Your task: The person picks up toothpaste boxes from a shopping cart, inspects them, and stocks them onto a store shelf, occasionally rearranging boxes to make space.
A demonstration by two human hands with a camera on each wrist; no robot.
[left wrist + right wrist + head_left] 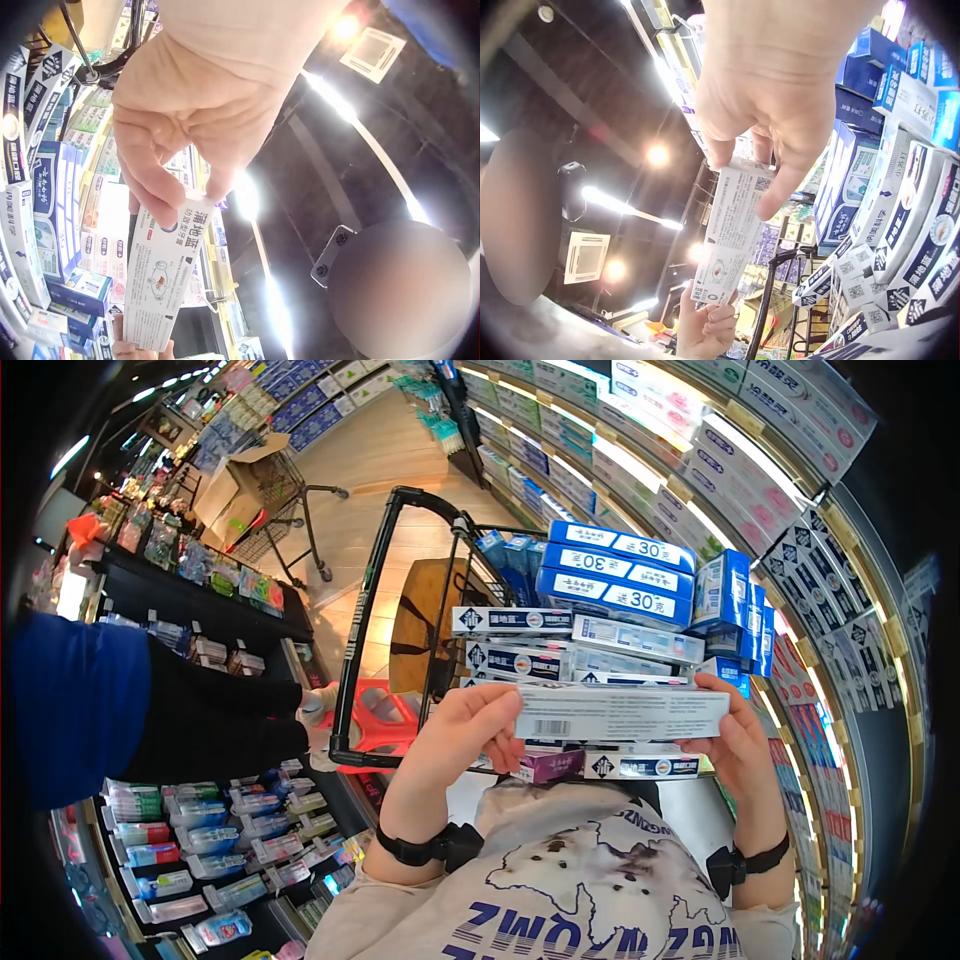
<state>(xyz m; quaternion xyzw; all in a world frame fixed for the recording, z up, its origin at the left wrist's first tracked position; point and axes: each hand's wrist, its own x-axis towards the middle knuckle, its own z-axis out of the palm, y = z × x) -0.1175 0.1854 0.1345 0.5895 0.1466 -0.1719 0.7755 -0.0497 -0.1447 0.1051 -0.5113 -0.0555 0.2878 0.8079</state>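
Observation:
A long white toothpaste box (pixel 625 712) is held level in front of the shirt, between both hands. One end is pinched by my left hand (pixel 462 732), thumb on the near face. My right hand (pixel 742 738) pinches the other end. Fine print and a barcode cover the face turned to the head camera. In the left wrist view, the box (pixel 161 277) shows a tooth drawing beside larger lettering. Just beyond it, blue toothpaste boxes (pixel 615 565) and dark-and-white ones (pixel 515 660) are stacked in a shopping cart (pixel 362 620).
Lit shelves (pixel 640 470) of boxed goods curve along the right. On the left, a low display (pixel 205 840) holds packaged items, and a person in dark trousers (pixel 220 710) stands close by. A red stool (pixel 375 725) is by the cart; another cart (pixel 265 500) stands farther off.

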